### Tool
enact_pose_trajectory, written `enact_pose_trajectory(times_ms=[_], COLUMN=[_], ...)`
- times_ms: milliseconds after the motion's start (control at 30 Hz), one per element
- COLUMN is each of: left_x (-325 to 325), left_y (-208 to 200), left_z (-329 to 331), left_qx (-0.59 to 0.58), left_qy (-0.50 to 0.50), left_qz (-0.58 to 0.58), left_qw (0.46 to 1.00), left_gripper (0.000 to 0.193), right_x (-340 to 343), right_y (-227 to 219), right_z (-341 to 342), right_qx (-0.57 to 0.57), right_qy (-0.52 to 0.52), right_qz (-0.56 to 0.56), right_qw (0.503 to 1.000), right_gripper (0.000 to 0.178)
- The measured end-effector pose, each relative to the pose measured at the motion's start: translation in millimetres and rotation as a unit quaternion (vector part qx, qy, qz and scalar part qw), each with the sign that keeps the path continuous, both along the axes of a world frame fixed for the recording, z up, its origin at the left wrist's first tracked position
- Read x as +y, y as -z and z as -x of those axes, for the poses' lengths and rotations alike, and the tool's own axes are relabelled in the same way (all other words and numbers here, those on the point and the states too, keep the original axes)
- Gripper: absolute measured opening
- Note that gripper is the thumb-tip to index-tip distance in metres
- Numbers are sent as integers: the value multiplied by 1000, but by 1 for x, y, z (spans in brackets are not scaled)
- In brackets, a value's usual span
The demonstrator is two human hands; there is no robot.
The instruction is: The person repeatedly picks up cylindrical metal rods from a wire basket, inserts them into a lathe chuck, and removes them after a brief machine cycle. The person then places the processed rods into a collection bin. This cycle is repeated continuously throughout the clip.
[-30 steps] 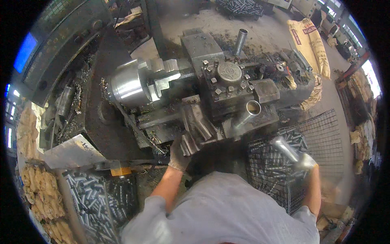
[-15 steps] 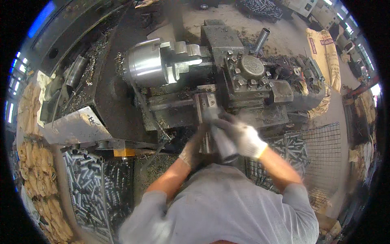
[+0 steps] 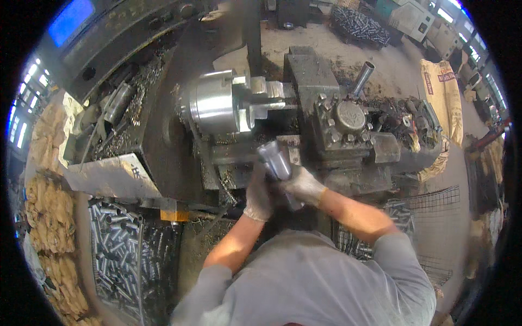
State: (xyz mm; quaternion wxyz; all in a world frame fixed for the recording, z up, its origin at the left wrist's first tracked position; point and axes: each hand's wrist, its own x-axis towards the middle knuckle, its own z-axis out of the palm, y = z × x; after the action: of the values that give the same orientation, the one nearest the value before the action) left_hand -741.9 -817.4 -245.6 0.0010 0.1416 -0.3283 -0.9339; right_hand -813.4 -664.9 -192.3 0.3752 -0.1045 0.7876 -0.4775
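Note:
My right hand (image 3: 305, 186), in a pale work glove with dark fingertips, is closed around a short shiny metal tube (image 3: 278, 162). The tube tilts, its open upper end leaning to the left, in front of the lathe. Against the tube's left side is my gloved left hand (image 3: 259, 196); its fingers are smeared and dark, so I cannot tell whether they grip it. Beyond the hands is the lathe's bright chuck (image 3: 215, 103) with stepped jaws. To its right sits the bolted tool post (image 3: 348, 117).
Another metal tube (image 3: 363, 79) stands upright behind the tool post. Bins of metal tubes (image 3: 117, 255) lie below on the left, and a wire basket (image 3: 435, 201) on the right. Curled chips (image 3: 147, 81) cover the machine's left side. A tan sack (image 3: 443, 95) stands at far right.
The tube's upper end has come up and tilted left, with my right hand moving up and left along with it. My left hand shows more clearly beside it. The whole view has shifted slightly.

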Motion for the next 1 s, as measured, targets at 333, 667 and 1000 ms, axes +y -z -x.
enact_pose_trajectory(times_ms=[333,667,1000], left_x=[1,-60,-171], left_y=[24,116,110], left_z=[109,-124,-184], left_qx=[25,-207,-170], left_qy=[136,-186,-463], left_qz=[728,357,4], left_qw=[672,892,870], left_gripper=[53,30,35], right_x=[37,-16,-17], right_y=[-153,-53,-32], right_z=[133,285,310], right_qx=[569,399,267], right_qy=[-169,-371,-444], right_qz=[-81,-344,-419], right_qw=[801,765,746], right_gripper=[57,56,58])
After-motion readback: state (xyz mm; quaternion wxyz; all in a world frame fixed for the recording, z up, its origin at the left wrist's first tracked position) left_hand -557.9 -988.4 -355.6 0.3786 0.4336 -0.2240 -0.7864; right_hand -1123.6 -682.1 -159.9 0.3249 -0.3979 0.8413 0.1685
